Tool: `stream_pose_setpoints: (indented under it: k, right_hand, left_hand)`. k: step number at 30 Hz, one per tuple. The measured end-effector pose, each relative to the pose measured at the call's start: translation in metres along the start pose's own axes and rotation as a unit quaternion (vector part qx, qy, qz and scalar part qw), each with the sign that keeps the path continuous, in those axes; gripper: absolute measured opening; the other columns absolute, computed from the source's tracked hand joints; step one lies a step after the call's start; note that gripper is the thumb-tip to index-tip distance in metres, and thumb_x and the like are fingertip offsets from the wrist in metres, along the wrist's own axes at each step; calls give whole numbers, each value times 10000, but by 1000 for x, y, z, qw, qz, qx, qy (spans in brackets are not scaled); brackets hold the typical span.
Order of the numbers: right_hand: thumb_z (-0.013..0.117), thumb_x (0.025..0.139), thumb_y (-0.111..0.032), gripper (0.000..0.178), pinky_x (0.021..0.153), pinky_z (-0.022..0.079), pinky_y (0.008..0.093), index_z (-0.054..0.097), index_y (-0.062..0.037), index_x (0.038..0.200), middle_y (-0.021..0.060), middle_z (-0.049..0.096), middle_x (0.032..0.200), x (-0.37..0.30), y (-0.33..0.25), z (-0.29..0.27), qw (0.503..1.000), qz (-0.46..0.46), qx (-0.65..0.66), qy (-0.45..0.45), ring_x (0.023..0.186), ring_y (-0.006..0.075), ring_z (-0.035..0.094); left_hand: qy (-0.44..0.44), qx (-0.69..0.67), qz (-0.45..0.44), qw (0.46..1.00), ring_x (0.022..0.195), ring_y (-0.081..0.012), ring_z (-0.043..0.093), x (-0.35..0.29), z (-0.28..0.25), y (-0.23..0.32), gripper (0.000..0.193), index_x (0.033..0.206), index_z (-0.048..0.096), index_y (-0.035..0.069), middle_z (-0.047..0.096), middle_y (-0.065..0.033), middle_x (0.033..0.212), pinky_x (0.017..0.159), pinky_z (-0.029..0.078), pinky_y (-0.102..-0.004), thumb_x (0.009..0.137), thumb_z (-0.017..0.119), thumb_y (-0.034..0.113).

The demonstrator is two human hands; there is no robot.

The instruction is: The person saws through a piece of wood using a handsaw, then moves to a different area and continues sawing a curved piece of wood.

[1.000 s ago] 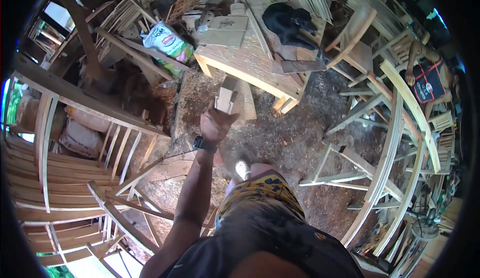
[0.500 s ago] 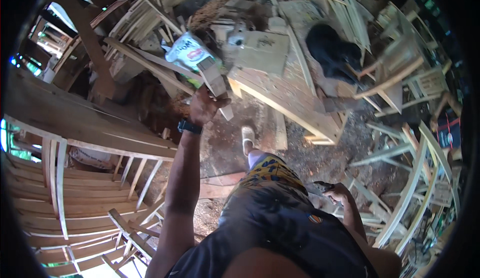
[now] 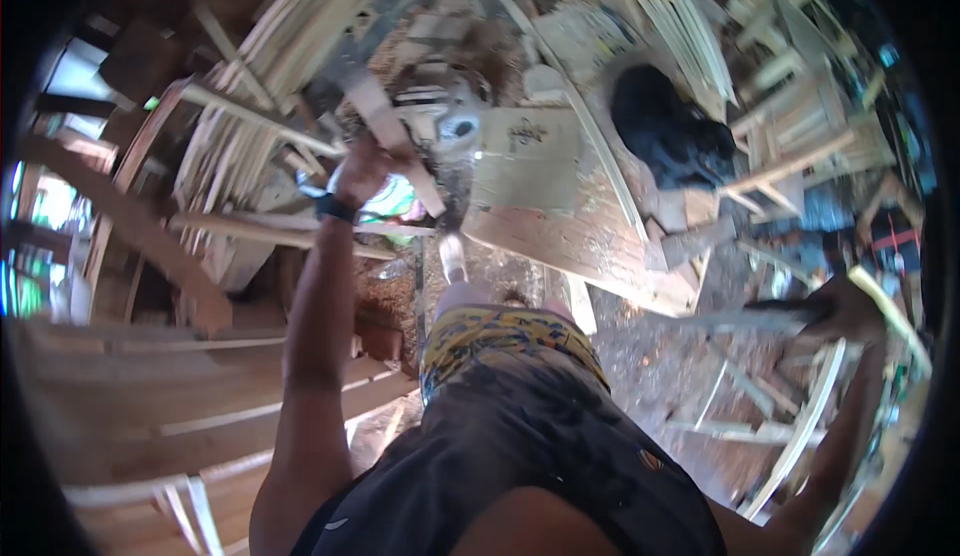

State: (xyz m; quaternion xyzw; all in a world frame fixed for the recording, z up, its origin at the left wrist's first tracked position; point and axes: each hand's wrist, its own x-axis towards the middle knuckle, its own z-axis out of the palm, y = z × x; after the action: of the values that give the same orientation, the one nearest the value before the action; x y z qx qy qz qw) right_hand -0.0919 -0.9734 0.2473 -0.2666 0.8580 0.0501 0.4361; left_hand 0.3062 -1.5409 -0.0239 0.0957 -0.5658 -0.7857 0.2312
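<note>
My left hand [image 3: 363,171] is closed around a short piece of wood [image 3: 374,108], which slants above the cluttered floor left of the low wooden bench. A dark band circles that wrist. Out to the right, my right hand [image 3: 848,310] is wrapped round the dark handle of a long grey-bladed tool [image 3: 738,322]. The blade points inward toward my body and is smeared by motion, so its exact kind is unclear. Under my left hand a shiny printed bag [image 3: 396,201] shows in part.
The low wooden bench [image 3: 560,248] stands ahead, with a flat cardboard piece [image 3: 528,161] at its far end. Beyond it a black dog [image 3: 665,128] lies near wooden chair frames [image 3: 790,168]. Slatted woodwork [image 3: 150,396] fills the left, and long strips [image 3: 690,31] lean far back.
My right hand has swung outward to the right, lifting the bladed tool away from my hip. My left hand has moved slightly left and farther away with the wood. The view has turned and shifted forward.
</note>
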Motion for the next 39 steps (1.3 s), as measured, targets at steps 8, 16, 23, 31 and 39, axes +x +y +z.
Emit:
stream_pose_setpoints:
  k: [8,16,23,31,39]
  right_hand:
    - [670,825,-300,524,560,460,263,644,5,1250,49,619,768,93,-64,0,811,-180,512,219,576,90,538]
    - [590,1007,-452,426,506,348,243,584,-148,1304,-68,345,587,455,-169,197,366,-127,915,110,516,55,341]
    - [654,973,-454,479,633,463,319,587,-122,1312,11,545,818,596,-288,265,283,-110,939,163,584,129,440]
    - [681,928,-523,546,847,534,467,604,-99,1263,91,637,1110,645,-279,303,315,190,928,66,894,240,616]
    - [801,825,-435,526,803,519,383,698,-8,1114,171,653,926,694,-394,210,832,311,443,125,882,250,650]
  left_hand:
    - [88,376,-75,920,954,-172,704,208,-138,-29,328,1050,729,13,755,-77,997,857,540,-333,764,839,131]
    - [45,280,-209,936,923,-216,732,360,-282,-116,309,1032,723,-21,765,-124,983,810,576,-344,738,788,46]
    - [74,166,-257,949,948,-222,728,410,-345,-201,337,1048,705,-30,762,-114,1011,816,587,-351,723,783,-76]
    - [3,264,-243,933,1001,-196,702,424,-377,-246,412,1134,690,-4,747,-97,1073,863,564,-347,737,788,-57]
    - [64,225,-175,956,984,-188,700,414,-371,-245,448,1195,664,9,741,-84,1071,882,556,-342,763,775,-32]
